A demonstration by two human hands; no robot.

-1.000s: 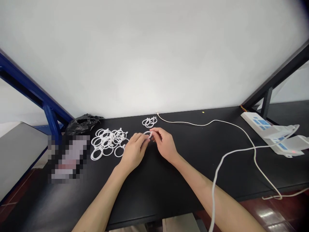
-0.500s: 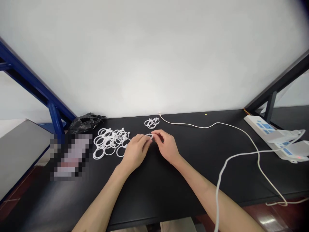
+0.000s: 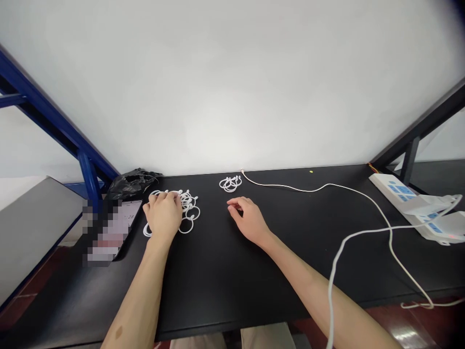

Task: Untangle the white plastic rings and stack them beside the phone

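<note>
My left hand (image 3: 164,213) lies over a pile of white rings (image 3: 186,224), each with a small knob or eyelet. Its fingers are spread and bent down onto the rings, with the tips partly hidden. My right hand (image 3: 250,220) rests on the black tabletop to the right, thumb and index finger curled toward each other with a small gap between them. No ring shows in it. Just beyond the right fingertips, near the wall, sits a smaller cluster of the same white rings (image 3: 230,184).
A phone (image 3: 123,228), partly pixelated, and a crumpled black plastic bag (image 3: 132,184) lie at the left. On the right, a white power strip (image 3: 395,190) holds plugged-in adapters. A white cable (image 3: 343,240) loops across the table and over my right forearm. Blue frame bars (image 3: 65,128) slope down at left.
My left hand has moved left, from beside the right hand to the ring pile. The ring that was between both hands is no longer visible there. My right hand stays nearly in place.
</note>
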